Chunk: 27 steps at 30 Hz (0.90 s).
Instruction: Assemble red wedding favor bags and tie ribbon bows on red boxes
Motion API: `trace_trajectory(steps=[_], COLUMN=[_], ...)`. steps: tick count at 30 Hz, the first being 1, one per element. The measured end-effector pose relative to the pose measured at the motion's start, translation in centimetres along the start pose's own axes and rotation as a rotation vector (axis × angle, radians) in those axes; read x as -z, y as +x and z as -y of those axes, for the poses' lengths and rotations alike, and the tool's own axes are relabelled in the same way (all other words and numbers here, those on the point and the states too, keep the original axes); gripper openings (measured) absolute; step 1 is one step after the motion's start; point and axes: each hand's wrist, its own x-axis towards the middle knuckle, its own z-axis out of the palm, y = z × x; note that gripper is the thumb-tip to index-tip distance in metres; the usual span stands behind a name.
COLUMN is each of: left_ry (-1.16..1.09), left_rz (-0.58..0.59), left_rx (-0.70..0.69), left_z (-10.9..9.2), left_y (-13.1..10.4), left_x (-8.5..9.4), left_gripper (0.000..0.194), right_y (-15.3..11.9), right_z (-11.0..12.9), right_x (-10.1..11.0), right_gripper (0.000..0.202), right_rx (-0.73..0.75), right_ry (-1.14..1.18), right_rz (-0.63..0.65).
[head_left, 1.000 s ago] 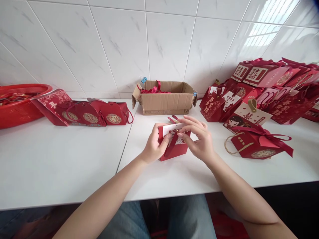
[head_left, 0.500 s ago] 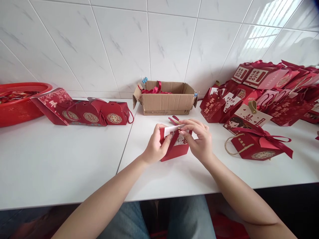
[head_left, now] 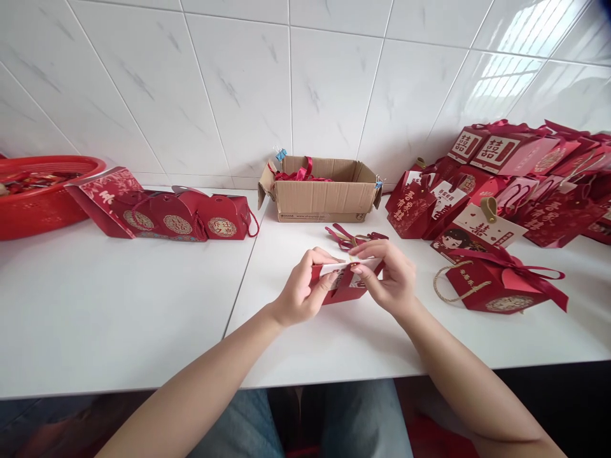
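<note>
Between my two hands a small red and white gift box (head_left: 344, 294) is held just above or on the white table, its top edge turned toward me. My left hand (head_left: 305, 286) grips its left side, thumb on the front and fingers behind. At the top right, my right hand (head_left: 387, 273) pinches the edge near a small gold fastening, its fingers bent over it. What the fingertips do behind the box is hidden. Just beyond lie some loose dark red ribbons (head_left: 341, 236).
An open cardboard box (head_left: 324, 202) with red ribbon stands by the tiled wall. Red gift boxes (head_left: 179, 219) and a red basket (head_left: 48, 207) are at left. Many finished-looking boxes (head_left: 515, 159) pile up at right, with a bow-tied box (head_left: 506, 286) nearer.
The held box has tilted, so less of its front shows. Both hands have shifted slightly down and right in view. More of the ribbons behind the box is visible.
</note>
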Motion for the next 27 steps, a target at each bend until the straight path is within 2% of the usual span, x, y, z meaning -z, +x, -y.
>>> trace_trajectory(steps=[4,7,9,12,16,18,20,23,25,27], left_ry=[-0.009,0.079,0.181,0.342,0.511,0.581,0.629,0.607,0.543,0.495], left_rz=[0.003,-0.069,-0.116,-0.101,-0.036,-0.017,0.039,0.194,0.268,0.270], left_rx=[0.024,0.057,0.085,0.081,0.086,0.182,0.324,0.458,0.462,0.439], left_z=[0.0,0.3,0.5,0.3,-0.5,-0.9,-1.2,-1.7,-2.1,-2.7], left_y=[0.0,-0.2,-0.2,0.0,0.7,1.1,1.4,1.9,2.1,2.5], left_x=[-0.2,-0.5,-0.6,0.0,1.5,2.4,3.1,4.1,4.8,5.7], left_gripper=[0.024,0.048,0.052,0.045,0.046,0.048,0.041,0.026,0.026,0.023], right_y=[0.2,0.3,0.3,0.4,0.6,0.7,0.8,0.9,1.0,1.0], right_z=[0.4,0.6,0.6,0.4,0.1,-0.2,-0.5,-1.0,-1.2,-1.5], right_x=[-0.1,-0.2,-0.3,-0.2,0.1,0.2,0.3,0.5,0.7,0.8], right_gripper=[0.014,0.016,0.017,0.019,0.018,0.018,0.019,0.018,0.017,0.017], right_rx=[0.117,0.118,0.128,0.165,0.190,0.190,0.204,0.220,0.191,0.174], right_ry=[-0.034,-0.014,-0.019,-0.037,-0.077,-0.112,-0.146,-0.197,-0.218,-0.220], right_rz=[-0.029,-0.040,-0.041,-0.048,-0.067,-0.084,-0.108,-0.141,-0.153,-0.172])
